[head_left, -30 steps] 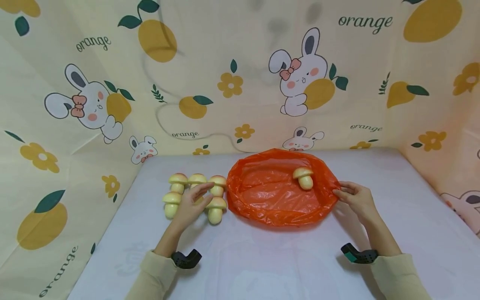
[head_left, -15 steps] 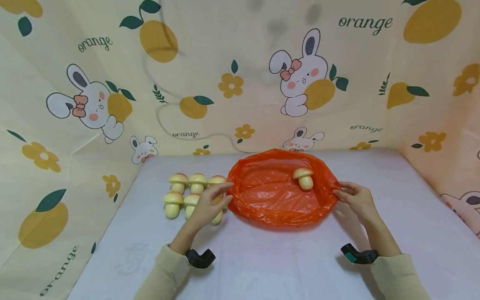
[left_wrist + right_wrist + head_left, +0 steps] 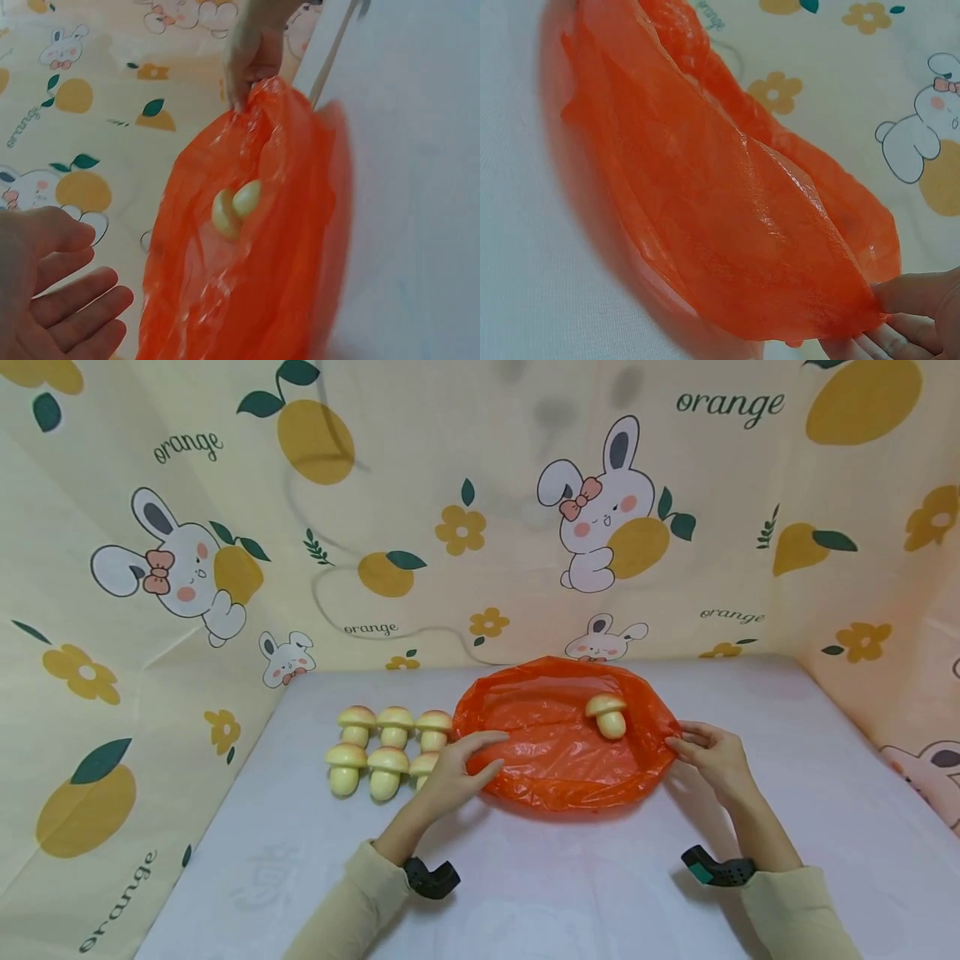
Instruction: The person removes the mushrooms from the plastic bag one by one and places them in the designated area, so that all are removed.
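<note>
An orange-red plastic bag [image 3: 540,727] lies spread open on the table, with one toy mushroom [image 3: 611,717] inside toward its right. My right hand [image 3: 716,760] pinches the bag's right edge between thumb and fingers, also plain in the right wrist view. Over the bag's left side, my left hand [image 3: 453,777] hovers with thumb and fingers apart and nothing between them. The left wrist view shows those fingers [image 3: 82,307] relaxed beside the bag. Left of the bag, several toy mushrooms [image 3: 387,768] with cream stems stand in two rows; the left hand partly hides the front right one.
A white cloth covers the table [image 3: 585,893]. Behind and at the sides hangs a cream curtain [image 3: 510,452] printed with rabbits and oranges. Each wrist wears a black camera mount [image 3: 431,878].
My left hand has moved right, from above the mushrooms to over the bag's left side. The right hand stays on the bag's edge, and the bag keeps its place.
</note>
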A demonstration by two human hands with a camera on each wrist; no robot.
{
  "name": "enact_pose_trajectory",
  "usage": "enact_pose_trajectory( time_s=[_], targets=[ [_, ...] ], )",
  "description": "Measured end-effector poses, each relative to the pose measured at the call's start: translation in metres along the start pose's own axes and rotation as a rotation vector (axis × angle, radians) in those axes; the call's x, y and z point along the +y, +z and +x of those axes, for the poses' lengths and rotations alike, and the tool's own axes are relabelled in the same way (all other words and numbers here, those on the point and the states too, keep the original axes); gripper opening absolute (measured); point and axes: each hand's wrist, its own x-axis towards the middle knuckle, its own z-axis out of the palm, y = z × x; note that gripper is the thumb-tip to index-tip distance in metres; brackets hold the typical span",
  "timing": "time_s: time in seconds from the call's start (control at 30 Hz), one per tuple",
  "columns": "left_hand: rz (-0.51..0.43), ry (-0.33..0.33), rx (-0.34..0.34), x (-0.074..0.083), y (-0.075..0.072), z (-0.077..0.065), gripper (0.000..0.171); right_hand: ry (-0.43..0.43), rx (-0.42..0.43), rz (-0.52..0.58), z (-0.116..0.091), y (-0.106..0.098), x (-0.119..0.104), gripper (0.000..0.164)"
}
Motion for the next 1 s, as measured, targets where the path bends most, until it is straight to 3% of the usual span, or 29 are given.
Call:
enact_pose_trajectory(
  time_s=[0.3,0.43,0.67,1.0],
  targets=[
    [0.005,0.027,-0.073,0.006,0.019,0.009,0.034,-0.03,0.045,0.015,-0.005,0.001,-0.005,0.059],
    [0.01,0.038,-0.094,0.009,0.026,0.013,0.033,-0.064,0.081,0.092,-0.006,0.002,-0.007,0.058],
    [0.018,0.056,-0.102,0.011,0.036,0.017,0.034,-0.112,0.107,0.357,-0.007,0.004,-0.008,0.022],
    [0.043,0.013,-0.147,0.011,0.05,0.032,0.036,-0.125,0.096,0.375,-0.007,0.005,-0.009,0.017]
  ],
)
